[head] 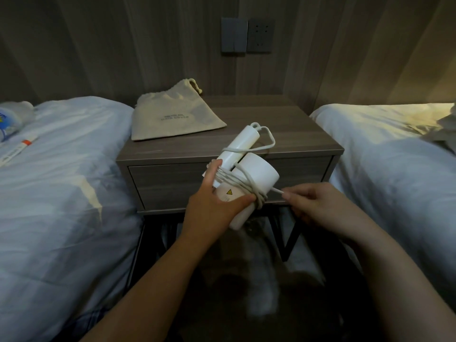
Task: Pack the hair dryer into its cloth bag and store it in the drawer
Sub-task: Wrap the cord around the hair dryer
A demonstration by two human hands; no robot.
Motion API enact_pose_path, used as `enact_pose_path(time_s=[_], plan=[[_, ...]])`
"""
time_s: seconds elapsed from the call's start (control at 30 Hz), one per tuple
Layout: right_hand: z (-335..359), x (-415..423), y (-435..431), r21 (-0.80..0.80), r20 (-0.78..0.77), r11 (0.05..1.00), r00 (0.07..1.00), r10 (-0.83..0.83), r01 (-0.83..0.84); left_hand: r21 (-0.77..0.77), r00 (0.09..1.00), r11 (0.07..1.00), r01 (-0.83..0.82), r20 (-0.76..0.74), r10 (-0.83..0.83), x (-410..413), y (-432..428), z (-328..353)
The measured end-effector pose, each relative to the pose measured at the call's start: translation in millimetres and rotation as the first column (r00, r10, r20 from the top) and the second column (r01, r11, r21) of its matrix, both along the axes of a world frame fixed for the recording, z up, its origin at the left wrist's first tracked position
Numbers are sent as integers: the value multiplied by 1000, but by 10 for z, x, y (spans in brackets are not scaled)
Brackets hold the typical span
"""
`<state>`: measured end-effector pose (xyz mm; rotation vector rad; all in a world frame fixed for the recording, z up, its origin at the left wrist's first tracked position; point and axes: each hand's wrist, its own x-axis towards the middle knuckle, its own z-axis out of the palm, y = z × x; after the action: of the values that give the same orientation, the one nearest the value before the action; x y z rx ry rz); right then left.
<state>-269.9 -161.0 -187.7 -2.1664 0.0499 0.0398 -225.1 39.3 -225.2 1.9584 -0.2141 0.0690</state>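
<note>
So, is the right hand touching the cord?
Touching. Head view: the right hand pinches the cord's free end beside the dryer, which the left hand grips.

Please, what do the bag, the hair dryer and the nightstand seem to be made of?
Bag: woven cloth, perhaps cotton, matte beige; it creases softly and has a drawstring. Hair dryer: probably plastic, smooth white, slight sheen. Nightstand: matte grey-brown wood grain; solid wood or laminate, I cannot tell.
</note>
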Motion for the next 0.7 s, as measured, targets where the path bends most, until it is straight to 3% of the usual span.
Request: enact_pose_path(time_s=[0.1,0.2,0.27,0.43,0.6,0.7], plan=[[-15,6,-8,297,-84,955,996,35,-9,156,999,988,5,49,-13,-43,-4,4],[-10,-7,-107,598,-159,800,970,186,-55,210,998,978,9,55,-21,-32,1,21],[-17,-26,-158,674,-159,727,936,315,-131,256,999,966,39,25,-48,-11,25,26],[-53,-53,-138,234,-120,929,939,322,-288,369,988,916,155,-34,-153,-6,50,25],[-65,-11,-68,-103,53,966,968,244,-238,458,966,851,256,-87,-244,-34,53,-12],[-117,19,-40,-177,149,966,965,218,-191,459,962,846,272,-98,-256,-15,58,-11]])
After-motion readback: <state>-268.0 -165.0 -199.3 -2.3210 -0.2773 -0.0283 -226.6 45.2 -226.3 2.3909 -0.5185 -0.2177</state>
